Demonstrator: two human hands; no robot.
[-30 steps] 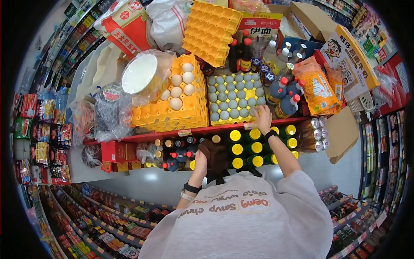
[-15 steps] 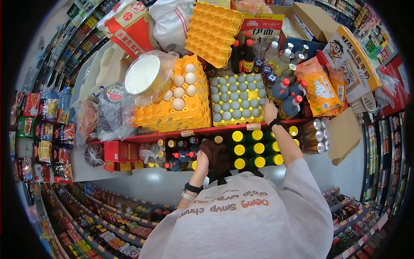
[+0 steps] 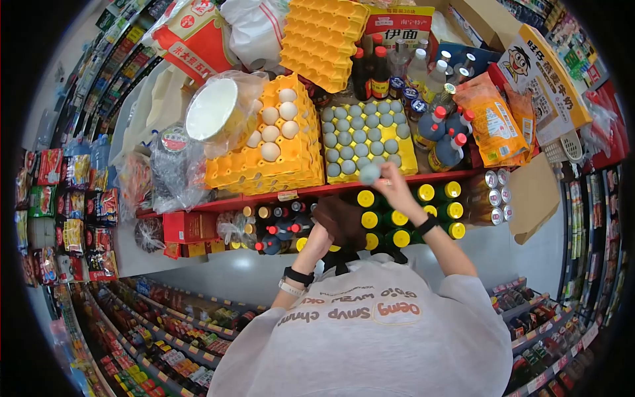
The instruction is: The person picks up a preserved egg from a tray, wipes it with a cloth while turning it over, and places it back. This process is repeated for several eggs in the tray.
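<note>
My right hand (image 3: 397, 193) pinches a grey-green egg (image 3: 370, 174) just above the front edge of the shelf. Behind it, a yellow egg tray (image 3: 408, 161) holds several more eggs of that colour, with open cups at its right and front right. In front of my body, my left hand (image 3: 316, 242) grips a soft dark brown bag-like cloth (image 3: 341, 221); its opening and contents cannot be made out. Left of the egg tray stands a stack of orange egg trays (image 3: 258, 173) with several paler eggs (image 3: 270, 134) on top.
Bottles with red caps (image 3: 439, 114) crowd the right side of the tray, beside orange packets (image 3: 491, 126). Below the red shelf edge (image 3: 301, 192) are bottles with yellow caps (image 3: 397, 218) and cans (image 3: 490, 197). A plastic-wrapped white tub (image 3: 211, 110) sits at left.
My right hand has lifted an egg from the right side of the yellow tray and brought it left and toward me. My left hand still holds the brown cloth, moved slightly right.
</note>
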